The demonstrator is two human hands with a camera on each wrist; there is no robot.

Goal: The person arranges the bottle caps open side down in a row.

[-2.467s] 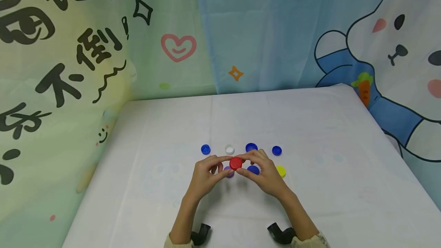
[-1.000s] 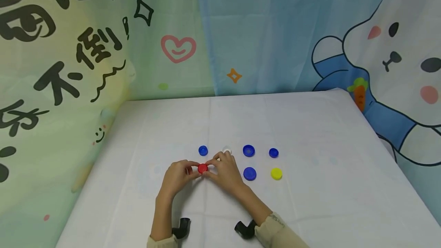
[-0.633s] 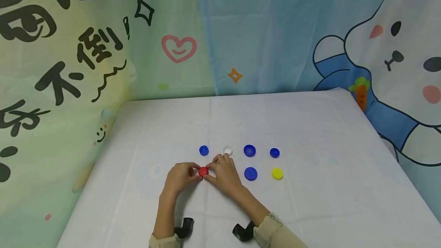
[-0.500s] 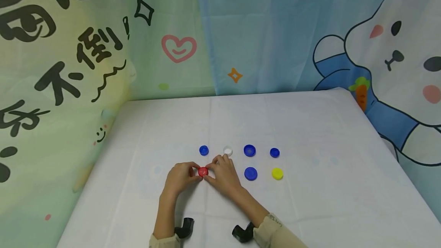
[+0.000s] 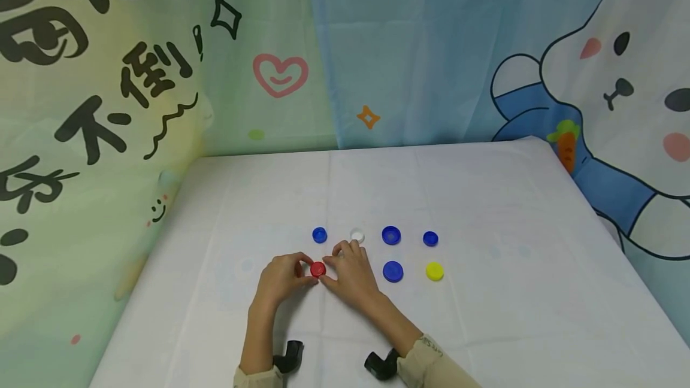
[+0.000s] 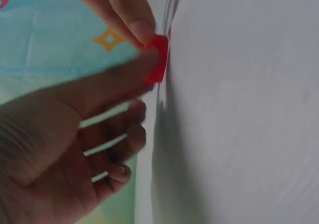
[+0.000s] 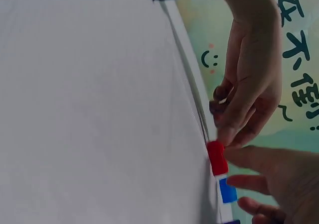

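A red bottle cap point(image 5: 318, 269) sits between both hands, low at the white tabletop, below a small blue cap point(image 5: 320, 235). My left hand point(image 5: 283, 277) pinches it from the left with thumb and index finger. From the other side my right hand point(image 5: 353, 274) pinches it too, its thumb and index at the cap's edge. The left wrist view shows the red cap point(image 6: 158, 58) on edge against the table surface. In the right wrist view the red cap point(image 7: 217, 158) stands beside a blue cap point(image 7: 228, 190). A white cap point(image 5: 357, 235) is partly hidden behind the right fingers.
To the right lie a blue cap point(image 5: 391, 235) and a smaller blue cap point(image 5: 430, 239) in the back row. In front of them are another blue cap point(image 5: 393, 272) and a yellow cap point(image 5: 434, 271). A printed cloth point(image 5: 399, 52) hangs behind the white table point(image 5: 512, 304).
Both hands have carried the red cap left and down to the table below the blue cap. A purple cap seen earlier is now out of sight. Lately the hands have hardly moved.
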